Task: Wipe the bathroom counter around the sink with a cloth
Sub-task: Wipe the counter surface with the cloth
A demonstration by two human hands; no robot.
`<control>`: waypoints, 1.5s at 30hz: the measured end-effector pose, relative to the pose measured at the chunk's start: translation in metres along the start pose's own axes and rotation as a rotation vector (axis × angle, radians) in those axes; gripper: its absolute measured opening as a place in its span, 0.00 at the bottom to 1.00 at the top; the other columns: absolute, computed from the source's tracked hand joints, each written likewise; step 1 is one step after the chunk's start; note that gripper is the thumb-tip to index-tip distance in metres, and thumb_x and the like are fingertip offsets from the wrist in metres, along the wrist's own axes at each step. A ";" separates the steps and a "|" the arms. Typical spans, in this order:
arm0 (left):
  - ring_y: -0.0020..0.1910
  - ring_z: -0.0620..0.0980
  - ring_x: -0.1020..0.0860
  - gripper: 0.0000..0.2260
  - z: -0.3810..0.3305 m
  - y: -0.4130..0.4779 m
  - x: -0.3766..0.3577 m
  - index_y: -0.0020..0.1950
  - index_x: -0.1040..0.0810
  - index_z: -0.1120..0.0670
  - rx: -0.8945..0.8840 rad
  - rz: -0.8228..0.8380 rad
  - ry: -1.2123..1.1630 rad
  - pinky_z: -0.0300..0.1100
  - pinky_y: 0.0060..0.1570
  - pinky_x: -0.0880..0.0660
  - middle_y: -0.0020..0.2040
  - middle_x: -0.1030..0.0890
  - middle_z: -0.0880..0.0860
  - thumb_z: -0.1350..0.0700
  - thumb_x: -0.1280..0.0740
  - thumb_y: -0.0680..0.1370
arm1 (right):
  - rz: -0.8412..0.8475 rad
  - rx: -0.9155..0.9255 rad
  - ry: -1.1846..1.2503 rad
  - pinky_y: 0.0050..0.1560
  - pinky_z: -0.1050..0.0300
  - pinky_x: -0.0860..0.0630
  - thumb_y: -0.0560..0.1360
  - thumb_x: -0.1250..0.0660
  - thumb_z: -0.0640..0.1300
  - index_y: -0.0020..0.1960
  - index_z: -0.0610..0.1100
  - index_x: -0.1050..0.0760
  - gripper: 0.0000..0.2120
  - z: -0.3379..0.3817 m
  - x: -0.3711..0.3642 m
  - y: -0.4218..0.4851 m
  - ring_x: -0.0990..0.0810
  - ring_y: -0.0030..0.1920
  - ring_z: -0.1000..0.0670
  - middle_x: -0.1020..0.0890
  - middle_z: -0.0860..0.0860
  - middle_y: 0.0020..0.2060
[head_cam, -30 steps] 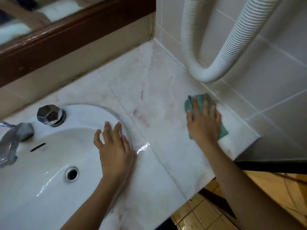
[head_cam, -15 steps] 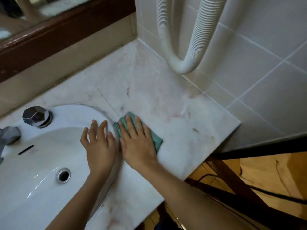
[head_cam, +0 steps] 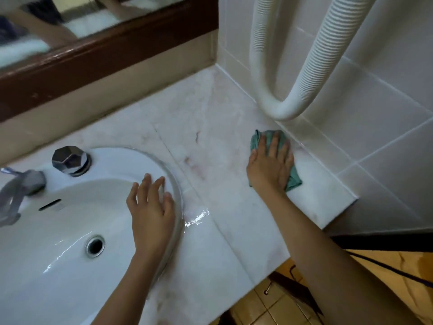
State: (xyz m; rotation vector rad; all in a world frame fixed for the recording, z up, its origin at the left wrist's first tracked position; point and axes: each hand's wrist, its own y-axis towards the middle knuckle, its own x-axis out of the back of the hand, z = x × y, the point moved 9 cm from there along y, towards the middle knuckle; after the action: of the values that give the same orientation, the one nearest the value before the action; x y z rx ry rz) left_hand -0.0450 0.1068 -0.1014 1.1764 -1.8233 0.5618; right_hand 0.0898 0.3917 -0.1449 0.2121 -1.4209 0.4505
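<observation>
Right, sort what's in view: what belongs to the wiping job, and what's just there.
In the job: cloth, under the right hand; counter; sink.
Just there: white hose, tap knob, faucet, mirror; left hand on the sink rim.

Cloth (head_cam: 293,181) teal-green. Worktop (head_cam: 225,141) pale marble w/ pinkish veins. Sink (head_cam: 58,231) white, tap knob (head_cam: 70,160) chrome. Hose (head_cam: 311,66) white, ribbed. Mirror frame (head_cam: 105,66) dark brown.
</observation>
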 end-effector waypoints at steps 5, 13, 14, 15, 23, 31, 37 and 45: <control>0.77 0.54 0.47 0.17 0.002 0.001 -0.003 0.71 0.28 0.52 0.005 0.021 0.012 0.21 0.64 0.60 0.77 0.37 0.51 0.55 0.40 0.81 | 0.014 0.345 0.045 0.74 0.43 0.51 0.80 0.52 0.53 0.78 0.49 0.47 0.27 0.099 -0.017 -0.057 0.51 0.77 0.40 0.47 0.45 0.78; 0.76 0.50 0.48 0.19 -0.001 0.001 0.000 0.71 0.29 0.50 0.030 0.033 -0.021 0.31 0.61 0.46 0.77 0.38 0.46 0.50 0.42 0.81 | -0.012 0.380 -0.020 0.69 0.43 0.39 0.79 0.52 0.54 0.76 0.52 0.41 0.26 0.049 -0.014 -0.067 0.42 0.75 0.42 0.40 0.48 0.77; 0.76 0.50 0.48 0.19 -0.001 0.002 0.000 0.70 0.29 0.50 0.034 0.031 -0.026 0.33 0.59 0.43 0.77 0.37 0.46 0.50 0.43 0.80 | -0.014 0.324 -0.026 0.70 0.43 0.41 0.79 0.53 0.55 0.77 0.52 0.43 0.27 0.052 -0.011 -0.040 0.43 0.76 0.41 0.42 0.48 0.77; 0.76 0.50 0.47 0.20 -0.002 0.003 0.000 0.70 0.29 0.50 0.031 0.031 -0.025 0.35 0.58 0.41 0.76 0.37 0.46 0.49 0.44 0.79 | -0.008 0.288 -0.022 0.71 0.43 0.43 0.80 0.54 0.55 0.78 0.52 0.45 0.26 0.060 -0.009 -0.014 0.46 0.76 0.42 0.45 0.48 0.78; 0.74 0.56 0.46 0.20 0.002 0.006 -0.008 0.68 0.28 0.53 0.000 0.021 0.015 0.41 0.63 0.36 0.75 0.35 0.50 0.50 0.44 0.78 | 0.050 0.352 -0.025 0.75 0.43 0.54 0.82 0.57 0.54 0.79 0.51 0.54 0.27 0.151 -0.018 0.052 0.56 0.77 0.41 0.53 0.47 0.79; 0.76 0.53 0.46 0.20 0.008 -0.018 -0.003 0.71 0.30 0.54 -0.041 0.105 -0.052 0.50 0.72 0.40 0.79 0.42 0.52 0.50 0.45 0.81 | 0.055 0.548 0.024 0.73 0.44 0.44 0.80 0.53 0.54 0.76 0.50 0.40 0.25 0.117 -0.027 -0.128 0.46 0.77 0.42 0.42 0.47 0.77; 0.74 0.47 0.39 0.17 0.068 -0.093 0.033 0.69 0.30 0.47 -0.029 0.166 -0.073 0.47 0.58 0.29 0.78 0.43 0.44 0.48 0.41 0.80 | 0.027 0.303 -0.068 0.73 0.44 0.43 0.78 0.61 0.59 0.78 0.53 0.47 0.30 -0.026 -0.003 -0.138 0.48 0.77 0.45 0.46 0.50 0.78; 0.65 0.50 0.28 0.09 0.113 -0.115 0.055 0.56 0.20 0.49 -0.039 0.178 -0.068 0.40 0.51 0.33 0.69 0.29 0.48 0.53 0.38 0.80 | 0.029 -0.040 -0.049 0.75 0.44 0.51 0.81 0.57 0.55 0.79 0.51 0.56 0.27 -0.045 -0.003 -0.123 0.55 0.77 0.42 0.56 0.48 0.79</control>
State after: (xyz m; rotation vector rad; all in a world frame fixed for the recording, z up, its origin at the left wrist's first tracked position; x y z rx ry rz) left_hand -0.0005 -0.0556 -0.1225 1.0246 -2.0016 0.5907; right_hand 0.1821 0.2985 -0.1388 0.1719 -1.4814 0.4429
